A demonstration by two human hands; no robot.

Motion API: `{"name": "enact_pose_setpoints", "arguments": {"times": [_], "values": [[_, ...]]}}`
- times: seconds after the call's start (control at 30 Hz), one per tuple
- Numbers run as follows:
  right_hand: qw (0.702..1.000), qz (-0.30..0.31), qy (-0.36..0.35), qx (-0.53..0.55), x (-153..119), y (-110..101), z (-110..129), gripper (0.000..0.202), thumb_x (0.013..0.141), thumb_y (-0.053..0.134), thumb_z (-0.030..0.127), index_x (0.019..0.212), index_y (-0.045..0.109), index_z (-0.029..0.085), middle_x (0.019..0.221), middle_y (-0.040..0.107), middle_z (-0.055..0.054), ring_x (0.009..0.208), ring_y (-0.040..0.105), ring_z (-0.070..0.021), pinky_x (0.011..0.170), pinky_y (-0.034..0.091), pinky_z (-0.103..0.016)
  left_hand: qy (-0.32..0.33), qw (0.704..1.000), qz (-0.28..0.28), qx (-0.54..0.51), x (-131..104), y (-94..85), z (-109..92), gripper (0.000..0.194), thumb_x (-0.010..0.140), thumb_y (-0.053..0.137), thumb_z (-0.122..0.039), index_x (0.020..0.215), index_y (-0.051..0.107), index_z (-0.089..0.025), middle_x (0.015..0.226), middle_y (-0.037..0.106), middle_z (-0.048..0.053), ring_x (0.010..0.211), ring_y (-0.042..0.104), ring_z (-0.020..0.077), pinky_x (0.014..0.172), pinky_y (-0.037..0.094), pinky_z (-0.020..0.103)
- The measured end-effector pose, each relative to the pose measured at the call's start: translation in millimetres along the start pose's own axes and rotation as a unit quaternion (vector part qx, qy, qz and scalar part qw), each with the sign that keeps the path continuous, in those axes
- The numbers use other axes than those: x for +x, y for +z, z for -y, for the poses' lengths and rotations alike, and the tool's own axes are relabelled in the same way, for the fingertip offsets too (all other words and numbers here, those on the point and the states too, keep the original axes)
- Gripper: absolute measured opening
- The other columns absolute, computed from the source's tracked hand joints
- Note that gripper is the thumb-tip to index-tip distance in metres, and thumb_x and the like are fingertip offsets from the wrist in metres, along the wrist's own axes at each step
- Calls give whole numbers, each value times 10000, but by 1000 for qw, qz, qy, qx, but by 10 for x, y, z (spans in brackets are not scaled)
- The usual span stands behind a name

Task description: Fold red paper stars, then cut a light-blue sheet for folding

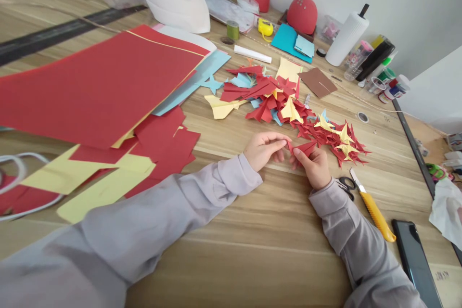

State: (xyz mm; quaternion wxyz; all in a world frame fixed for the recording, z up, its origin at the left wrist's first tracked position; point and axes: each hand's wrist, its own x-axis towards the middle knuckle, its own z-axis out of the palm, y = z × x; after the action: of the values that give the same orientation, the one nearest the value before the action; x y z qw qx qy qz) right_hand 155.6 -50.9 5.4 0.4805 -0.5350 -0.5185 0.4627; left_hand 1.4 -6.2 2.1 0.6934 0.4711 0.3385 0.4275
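Observation:
A small folded piece of red paper [306,147] is held above the table between my two hands. My left hand [264,150] pinches its left tip with thumb and fingertips. The thumb of my right hand [314,167] presses on its broader right part, with the fingers curled beneath. Just beyond my hands lies a heap of folded paper pieces [265,106], mostly red with some yellow and blue, several shaped like paper planes. Many red and yellow pointed paper stars [344,147] lie to the right of the planes.
Large red sheets [108,82] and cut yellow paper pieces [108,192] cover the left side. Black scissors [347,184], a yellow utility knife [377,214] with its blade out and a phone [417,260] lie at right. Bottles [348,36] and a yellow tape measure [265,27] stand behind.

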Motion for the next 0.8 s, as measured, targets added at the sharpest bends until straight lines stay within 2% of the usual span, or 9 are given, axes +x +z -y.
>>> {"name": "enact_pose_setpoints", "arguments": {"times": [0.2,0.53,0.7,0.8], "values": [[1000,-1,5,-5,-7,5,4,349,711,698,505,659,624,168,576,656,-21,426,553,-113,434,476,-253,0,1000,3,12,5,-4,15,190,681,675,-246,807,676,-105,524,592,-2,459,551,109,441,451,222],[1000,-1,-11,-20,5,5,7,332,719,699,487,648,629,170,580,653,-21,426,552,-111,428,468,-248,-5,1000,27,-6,25,-18,23,204,726,644,-301,806,646,-113,574,612,2,452,559,98,430,439,206],[999,2,-25,-45,-1,-2,6,341,744,674,492,640,631,170,576,649,-26,432,552,-113,436,471,-251,-7,999,-5,-37,26,-8,27,281,736,652,-378,836,647,-116,610,619,6,450,568,106,404,427,212],[998,4,-33,-57,-5,-2,2,339,748,666,500,651,628,177,581,653,-27,446,557,-120,449,486,-260,-12,1000,3,-11,22,11,24,287,679,716,-375,777,649,-114,543,603,-2,449,555,105,412,428,208]]}}
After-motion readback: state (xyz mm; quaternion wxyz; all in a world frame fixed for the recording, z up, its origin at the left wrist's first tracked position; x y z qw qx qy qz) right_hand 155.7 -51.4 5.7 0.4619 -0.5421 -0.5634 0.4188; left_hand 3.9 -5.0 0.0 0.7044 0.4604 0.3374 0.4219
